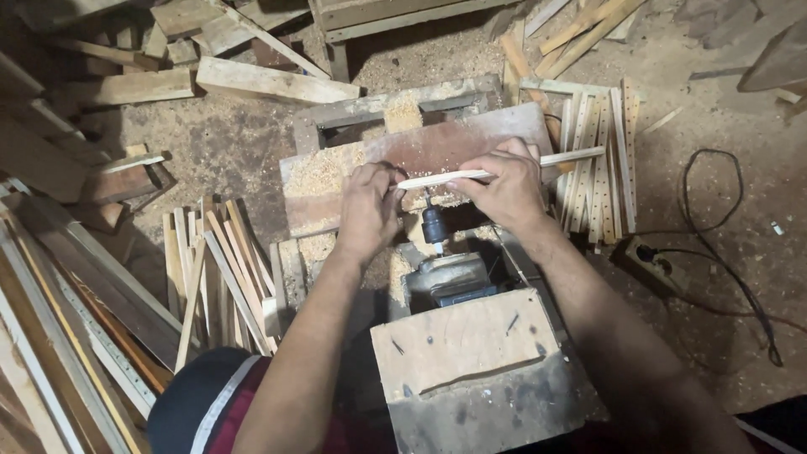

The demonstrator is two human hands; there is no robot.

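Open, sawdust-strewn dirt floor (pixel 723 109) lies far right, crossed only by a looping black cable (pixel 714 181). Left of the 2 hands, a fan of pale thin wooden slats (pixel 220 269) blocks the near side; right, a stack of light drilled wooden strips (pixel 598 176) crowds in. A grey stained wooden block (pixel 471 370) fills the near middle, the black drill chuck (pixel 433 225) just beyond.

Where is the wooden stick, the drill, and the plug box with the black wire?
wooden slat (pixel 572 156), head view, on its bare right end.
drill chuck (pixel 433 225), head view, on its dark body.
power strip (pixel 649 257), head view, on its top face.
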